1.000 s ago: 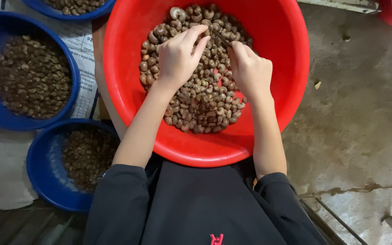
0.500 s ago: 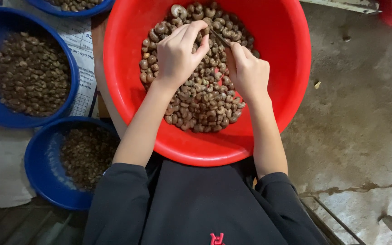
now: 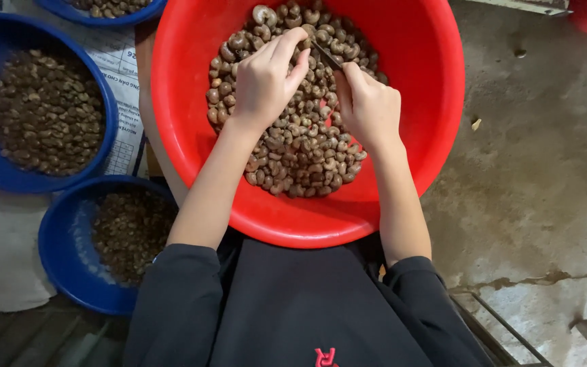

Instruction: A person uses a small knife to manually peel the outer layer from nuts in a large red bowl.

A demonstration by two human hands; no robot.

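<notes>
Over a red basin (image 3: 436, 136) of brown cashew nuts (image 3: 300, 146), the left hand (image 3: 263, 85) has closed on a nut while the right hand (image 3: 368, 105) grips a thin blade (image 3: 325, 54), now brought against it. Blue bowls (image 3: 8, 180) sit left.

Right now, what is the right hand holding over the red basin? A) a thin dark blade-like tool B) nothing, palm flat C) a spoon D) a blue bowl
A. The right hand grips a thin dark tool whose tip points toward the left hand, which pinches something among the cashew nuts in the red basin.
</notes>
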